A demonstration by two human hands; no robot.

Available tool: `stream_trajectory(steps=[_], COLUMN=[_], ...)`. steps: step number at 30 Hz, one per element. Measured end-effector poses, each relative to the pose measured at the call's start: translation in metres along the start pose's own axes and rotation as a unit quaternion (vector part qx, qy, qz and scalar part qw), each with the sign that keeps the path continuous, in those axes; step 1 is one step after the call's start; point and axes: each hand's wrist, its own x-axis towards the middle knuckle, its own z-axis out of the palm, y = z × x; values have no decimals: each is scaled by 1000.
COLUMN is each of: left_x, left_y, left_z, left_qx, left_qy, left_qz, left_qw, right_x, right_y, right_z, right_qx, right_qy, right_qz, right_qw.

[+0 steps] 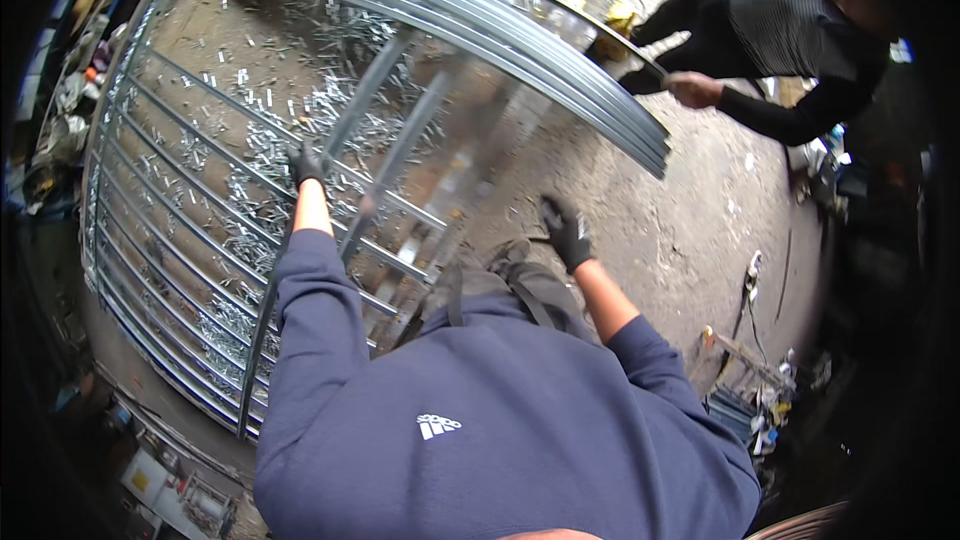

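Observation:
My left hand, in a black glove, is closed on a metal bar of a large slatted frame, where a thin rail meets a wider crosspiece. The frame's galvanized rails run side by side over the floor to my left. My right hand, also gloved in black, hangs beside my body with thumb and fingers apart and nothing in it. Beyond my hands lies a stack of long metal profiles, its near end reaching toward the right.
At the upper right another person in dark clothes has a bare hand on a long thin metal strip. Metal offcuts litter the floor beneath the frame. A cable lies at the right, near piled clutter.

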Motion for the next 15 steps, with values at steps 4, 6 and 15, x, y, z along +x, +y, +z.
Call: stream_trajectory(steps=[4, 6, 15], left_x=[-104, -170, -382], left_y=[11, 2, -84], left_z=[-15, -18, 17], left_qx=[-70, -123, -167], left_qy=[53, 8, 27], left_qz=[208, 201, 49], left_qw=[974, 972, 984], right_x=[45, 56, 65], right_y=[14, 30, 145], right_z=[-110, -142, -174], right_qx=[-291, -292, -67], right_qy=[257, 310, 323], right_qz=[-121, -50, 92], right_qw=[914, 903, 940])
